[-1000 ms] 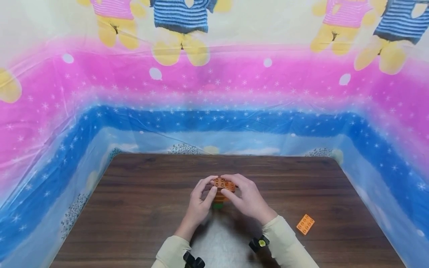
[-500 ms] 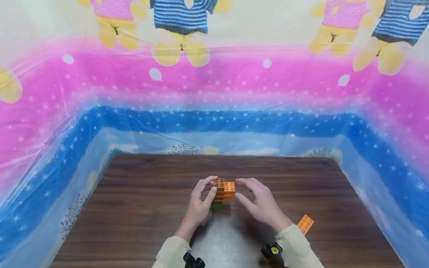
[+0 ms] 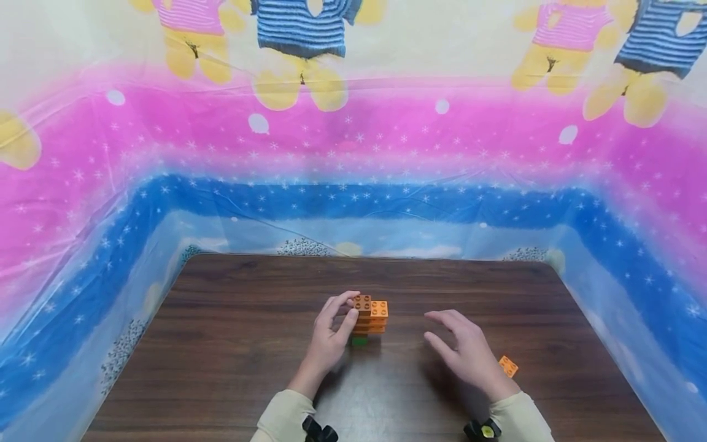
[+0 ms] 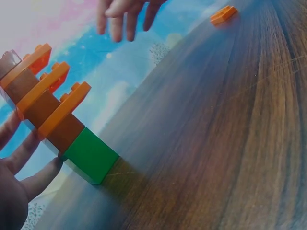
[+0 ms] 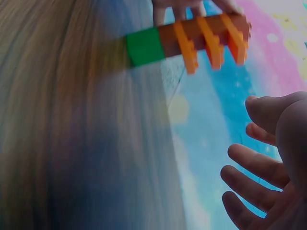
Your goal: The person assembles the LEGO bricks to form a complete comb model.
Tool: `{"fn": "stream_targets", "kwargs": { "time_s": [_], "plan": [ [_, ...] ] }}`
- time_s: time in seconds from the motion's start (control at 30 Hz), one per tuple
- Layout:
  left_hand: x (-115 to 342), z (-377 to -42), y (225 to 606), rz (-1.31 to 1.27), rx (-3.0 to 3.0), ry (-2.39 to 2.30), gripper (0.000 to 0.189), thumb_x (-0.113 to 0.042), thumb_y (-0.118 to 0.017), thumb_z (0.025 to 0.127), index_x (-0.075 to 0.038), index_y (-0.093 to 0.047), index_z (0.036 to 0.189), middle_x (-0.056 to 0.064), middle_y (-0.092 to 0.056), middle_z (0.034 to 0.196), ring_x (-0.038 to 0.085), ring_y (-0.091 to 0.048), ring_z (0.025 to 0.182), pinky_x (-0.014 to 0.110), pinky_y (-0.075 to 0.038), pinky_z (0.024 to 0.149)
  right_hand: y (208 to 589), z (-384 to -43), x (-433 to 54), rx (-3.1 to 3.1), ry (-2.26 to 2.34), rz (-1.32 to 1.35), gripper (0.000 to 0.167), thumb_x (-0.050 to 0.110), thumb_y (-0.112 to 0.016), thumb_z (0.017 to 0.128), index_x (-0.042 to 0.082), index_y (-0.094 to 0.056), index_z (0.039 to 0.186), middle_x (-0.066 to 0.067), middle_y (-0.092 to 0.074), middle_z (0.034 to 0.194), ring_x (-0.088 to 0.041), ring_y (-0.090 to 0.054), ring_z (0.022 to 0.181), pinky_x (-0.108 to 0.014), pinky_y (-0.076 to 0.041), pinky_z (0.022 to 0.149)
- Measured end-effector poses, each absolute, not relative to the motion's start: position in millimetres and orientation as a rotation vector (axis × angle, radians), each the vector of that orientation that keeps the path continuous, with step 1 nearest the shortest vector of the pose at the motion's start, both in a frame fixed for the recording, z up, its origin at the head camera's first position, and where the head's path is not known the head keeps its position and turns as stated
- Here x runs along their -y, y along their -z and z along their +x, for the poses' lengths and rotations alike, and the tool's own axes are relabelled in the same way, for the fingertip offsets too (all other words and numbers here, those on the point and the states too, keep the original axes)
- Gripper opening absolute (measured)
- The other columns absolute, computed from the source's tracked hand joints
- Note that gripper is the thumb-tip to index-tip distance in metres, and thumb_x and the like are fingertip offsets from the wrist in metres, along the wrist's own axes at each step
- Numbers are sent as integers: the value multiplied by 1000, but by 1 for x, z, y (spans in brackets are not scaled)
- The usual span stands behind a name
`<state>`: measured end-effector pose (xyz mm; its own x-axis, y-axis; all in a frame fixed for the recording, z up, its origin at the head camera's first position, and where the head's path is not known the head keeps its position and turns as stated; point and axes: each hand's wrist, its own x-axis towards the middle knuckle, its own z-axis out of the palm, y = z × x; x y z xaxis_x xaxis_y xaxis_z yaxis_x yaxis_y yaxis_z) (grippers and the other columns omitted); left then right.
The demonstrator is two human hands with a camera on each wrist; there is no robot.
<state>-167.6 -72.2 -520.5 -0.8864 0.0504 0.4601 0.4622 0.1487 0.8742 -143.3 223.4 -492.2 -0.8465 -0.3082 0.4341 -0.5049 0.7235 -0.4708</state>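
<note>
An upright toy brick tower point(image 3: 377, 317) stands on the table, with a green brick point(image 4: 91, 155) at its foot. Above that, brown bricks alternate with three thin orange bricks point(image 5: 209, 43) that jut out to the right. A brown brick point(image 3: 361, 303) tops the stack. My left hand point(image 3: 329, 331) holds the tower from its left side, thumb in front and fingers behind. Well to the right of it, my right hand point(image 3: 465, 351) hovers over the table with fingers spread and nothing in them.
A loose orange brick point(image 3: 509, 366) lies on the table beyond my right wrist, partly hidden by it in the head view. The brown wooden table point(image 3: 248, 294) ends at a printed cloth backdrop point(image 3: 353, 199) on the far side and both flanks.
My right hand has let go of the tower and moved away to the right, its fingers spreading. My left hand and the tower have stayed in place.
</note>
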Motion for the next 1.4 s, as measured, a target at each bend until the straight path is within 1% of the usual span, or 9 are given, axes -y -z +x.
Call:
{"fn": "stream_targets", "kwargs": {
  "time_s": [0.2, 0.43, 0.67, 0.87, 0.97, 1.07, 1.13, 1.2, 1.4],
  "plan": [
    [73, -168, 520, -490, 2116, 1793, 34, -17, -63, 106, -20, -65, 140, 3, -62, 118, 26, -68, 111, 43, -59, 88, 507, -137, -256, 2607, -725, 590, 30, 17, -81, 94, 14, -74, 124, 1, -72, 120, -23, -69, 111, -51, -56, 89],
    [73, -167, 522, -476, 2112, 1805, 34, -16, -63, 106, -17, -65, 140, 3, -62, 118, 26, -68, 111, 45, -59, 88, 518, -123, -287, 2688, -629, 510, 31, 15, -83, 92, 9, -75, 121, -6, -72, 119, -32, -67, 111, -58, -53, 91],
    [72, -168, 524, -500, 2088, 1808, 33, -13, -63, 106, -6, -64, 138, 6, -63, 117, 30, -68, 109, 43, -60, 86, 525, -109, -314, 2801, -610, 435, 33, 15, -82, 92, 9, -75, 123, -11, -71, 123, -41, -64, 116, -64, -49, 95],
    [73, -169, 522, -496, 2115, 1792, 34, -16, -62, 107, -13, -65, 140, 5, -62, 118, 30, -68, 111, 44, -60, 87, 526, -104, -331, 2836, -607, 415, 36, 2, -76, 89, 9, -75, 124, -16, -70, 126, -44, -63, 116, -67, -47, 95],
    [74, -169, 521, -491, 2124, 1792, 34, -16, -62, 107, -14, -65, 141, 5, -62, 119, 30, -68, 111, 43, -59, 88, 525, -101, -335, 2908, -603, 392, 45, -8, -69, 85, 10, -75, 125, -16, -70, 128, -42, -64, 117, -65, -50, 93],
    [74, -169, 520, -479, 2134, 1793, 34, -18, -62, 107, -20, -65, 141, 3, -62, 119, 29, -68, 112, 40, -59, 88, 525, -99, -337, 2984, -602, 368, 55, -15, -65, 77, 11, -74, 126, -15, -68, 130, -41, -63, 118, -63, -52, 93],
    [74, -169, 520, -474, 2138, 1795, 34, -18, -62, 107, -24, -65, 141, 3, -62, 119, 29, -68, 112, 39, -59, 89, 525, -98, -338, 3005, -597, 362, 58, -15, -65, 75, 11, -73, 126, -14, -68, 131, -41, -63, 119, -62, -52, 93],
    [74, -169, 520, -474, 2140, 1797, 35, -19, -62, 107, -25, -65, 141, 2, -61, 119, 30, -68, 113, 39, -59, 89, 526, -98, -339, 3012, -590, 349, 57, -13, -67, 75, 11, -74, 126, -14, -68, 130, -40, -62, 119, -63, -51, 94],
    [73, -168, 521, -478, 2132, 1805, 35, -18, -62, 107, -23, -64, 141, 2, -62, 119, 30, -68, 112, 48, -59, 89, 531, -98, -339, 2953, -570, 359, 48, -7, -76, 77, 8, -75, 123, -14, -70, 124, -40, -64, 114, -63, -51, 93]
  ]
}}
